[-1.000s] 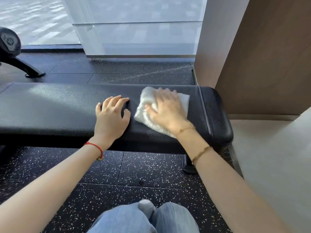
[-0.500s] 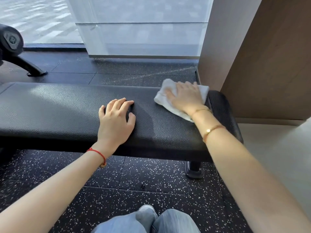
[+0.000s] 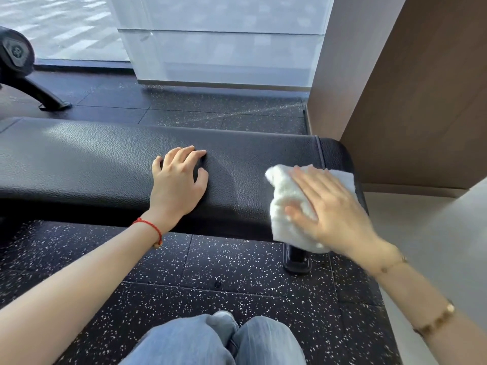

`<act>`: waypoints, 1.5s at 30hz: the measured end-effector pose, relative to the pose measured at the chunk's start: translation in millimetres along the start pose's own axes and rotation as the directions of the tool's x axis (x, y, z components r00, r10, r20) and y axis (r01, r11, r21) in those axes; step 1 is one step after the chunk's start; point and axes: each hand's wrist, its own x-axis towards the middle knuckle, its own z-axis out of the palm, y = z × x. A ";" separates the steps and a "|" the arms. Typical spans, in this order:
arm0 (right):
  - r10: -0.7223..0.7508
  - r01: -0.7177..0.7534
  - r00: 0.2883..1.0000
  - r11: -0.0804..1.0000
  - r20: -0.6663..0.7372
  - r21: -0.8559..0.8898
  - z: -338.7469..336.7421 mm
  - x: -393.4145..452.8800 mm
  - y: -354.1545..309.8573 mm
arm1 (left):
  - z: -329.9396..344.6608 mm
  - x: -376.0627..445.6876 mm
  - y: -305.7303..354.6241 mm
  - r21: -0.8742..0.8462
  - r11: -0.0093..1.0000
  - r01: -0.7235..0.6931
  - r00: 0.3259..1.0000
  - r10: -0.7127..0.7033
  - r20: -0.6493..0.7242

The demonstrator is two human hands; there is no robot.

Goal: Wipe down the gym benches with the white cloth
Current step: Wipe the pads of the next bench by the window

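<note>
A black padded gym bench [image 3: 87,164] runs across the view from the left edge to the right. My left hand [image 3: 178,184] lies flat on its top near the middle, fingers spread, holding nothing. My right hand [image 3: 330,210] presses the white cloth [image 3: 286,193] against the bench's right end at the near edge. The cloth hangs a little below the front edge of the pad. My right hand is blurred by motion.
A black bench foot [image 3: 297,262] stands on the speckled rubber floor below the cloth. A brown wall panel [image 3: 421,101] stands close to the bench's right end. Another machine's black leg [image 3: 39,94] is at the far left. My knees in jeans [image 3: 218,341] are at the bottom.
My right hand has swept the cloth from the far right corner of the bench toward me, to the near edge. My left hand has stayed planted on the pad.
</note>
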 end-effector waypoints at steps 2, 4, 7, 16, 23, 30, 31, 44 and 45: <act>-0.116 0.111 0.992 0.991 -0.056 -0.079 9.4 -16.9 -11.6 | -0.6 -0.2 0.6 0.008 1.000 0.004 1.000 -0.004 0.003; -0.167 0.151 0.980 0.977 -0.107 -0.150 20.1 -22.6 -20.9 | -0.7 0.1 1.5 0.011 1.000 0.007 1.000 -0.007 0.008; -0.171 0.145 0.978 0.968 -0.119 -0.204 33.1 -7.0 -51.5 | -0.3 0.4 2.3 0.017 1.000 0.011 1.000 -0.011 0.020; -0.123 0.079 0.972 0.973 -0.199 -0.218 35.6 -19.6 -55.4 | -3.0 -1.7 -1.0 0.007 1.000 -0.024 1.000 0.024 0.013; 0.186 -0.219 0.965 0.959 -0.185 -0.178 14.9 -49.6 -1.8 | -2.2 -1.6 3.8 0.003 1.000 -0.008 1.000 0.008 0.018; 0.428 -0.425 0.904 0.895 -0.010 -0.135 8.1 12.8 -25.6 | -4.8 -2.5 6.0 0.007 1.000 -0.010 0.999 0.010 0.033; 0.411 -0.408 0.911 0.902 -0.002 -0.140 8.7 13.1 -33.5 | -5.2 -2.7 6.3 0.007 1.000 -0.010 0.999 0.010 0.034; 0.404 -0.397 0.903 0.915 0.147 -0.073 8.4 109.4 8.0 | -4.0 -1.0 5.9 0.023 1.000 -0.007 1.000 0.007 0.019; 0.345 -0.339 0.926 0.939 0.151 -0.066 10.6 118.9 -3.1 | -3.6 -0.7 5.2 0.021 1.000 -0.006 1.000 0.005 0.020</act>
